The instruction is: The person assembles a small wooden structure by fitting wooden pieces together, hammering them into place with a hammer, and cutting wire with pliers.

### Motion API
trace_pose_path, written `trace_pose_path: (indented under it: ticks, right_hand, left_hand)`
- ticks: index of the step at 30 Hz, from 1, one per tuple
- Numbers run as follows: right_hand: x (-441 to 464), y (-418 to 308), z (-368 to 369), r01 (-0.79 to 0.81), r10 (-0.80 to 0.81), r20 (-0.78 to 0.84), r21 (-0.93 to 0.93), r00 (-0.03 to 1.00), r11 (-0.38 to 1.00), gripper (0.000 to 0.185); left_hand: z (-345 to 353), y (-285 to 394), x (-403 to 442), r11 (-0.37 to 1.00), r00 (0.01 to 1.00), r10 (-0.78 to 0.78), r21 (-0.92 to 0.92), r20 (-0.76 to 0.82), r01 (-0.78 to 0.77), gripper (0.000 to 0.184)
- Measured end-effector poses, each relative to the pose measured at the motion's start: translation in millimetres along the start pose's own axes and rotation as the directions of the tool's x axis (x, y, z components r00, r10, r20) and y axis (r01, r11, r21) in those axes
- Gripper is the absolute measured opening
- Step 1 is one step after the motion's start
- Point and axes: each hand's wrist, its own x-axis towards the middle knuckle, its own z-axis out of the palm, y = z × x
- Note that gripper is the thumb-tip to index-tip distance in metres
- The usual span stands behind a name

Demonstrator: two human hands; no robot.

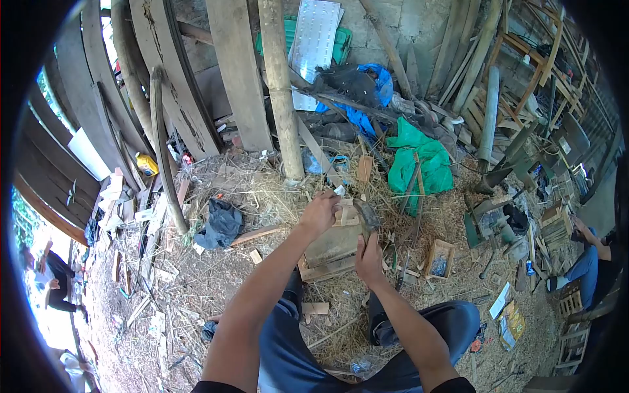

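Between my knees stands a low wooden work block (332, 247). My left hand (319, 213) reaches over its far side, fingers closed on a small pale piece of wood (345, 213) near the block's far edge. My right hand (369, 259) is wrapped round the handle of a dark, broad-headed tool (367, 215), whose head is beside the wood piece. Whether it is a blade or a hammer head I cannot tell. On the ground to the right is a small open wooden box (439, 259) with small metal bits in it.
Straw, shavings and offcuts cover the ground. A bamboo post (282, 98) rises ahead, with a green plastic sack (419, 164) to its right. A black plastic bag (220, 224) lies at left. Other people sit at the far right (590, 255) and far left (51, 278).
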Motion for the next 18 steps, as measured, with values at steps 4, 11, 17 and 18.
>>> trace_pose_path:
  ticks: [4, 11, 17, 18]
  right_hand:
    - [4.7, 12.2, 1.0, 0.163, -0.164, -0.003, -0.032, 0.987, 0.986, 0.026]
    - [9.9, 18.8, -5.8, 0.190, -0.185, 0.054, -0.109, 0.981, 0.976, 0.026]
    - [11.0, 9.3, -13.1, 0.246, -0.243, 0.046, -0.079, 0.969, 0.966, 0.026]
    - [10.7, 12.3, -12.3, 0.256, -0.251, 0.065, -0.099, 0.966, 0.962, 0.026]
  left_hand:
    - [-1.4, 1.1, 0.5, 1.000, 1.000, -0.007, 0.003, 0.016, 0.007, 0.021]
    - [-1.4, 1.1, -1.6, 1.000, 1.000, 0.017, -0.001, 0.014, -0.017, 0.022]
    - [2.9, -4.7, -0.5, 0.999, 1.000, -0.001, 0.047, 0.011, 0.000, 0.022]
    - [2.9, -4.7, 0.4, 0.999, 1.000, -0.021, 0.038, -0.001, 0.021, 0.022]
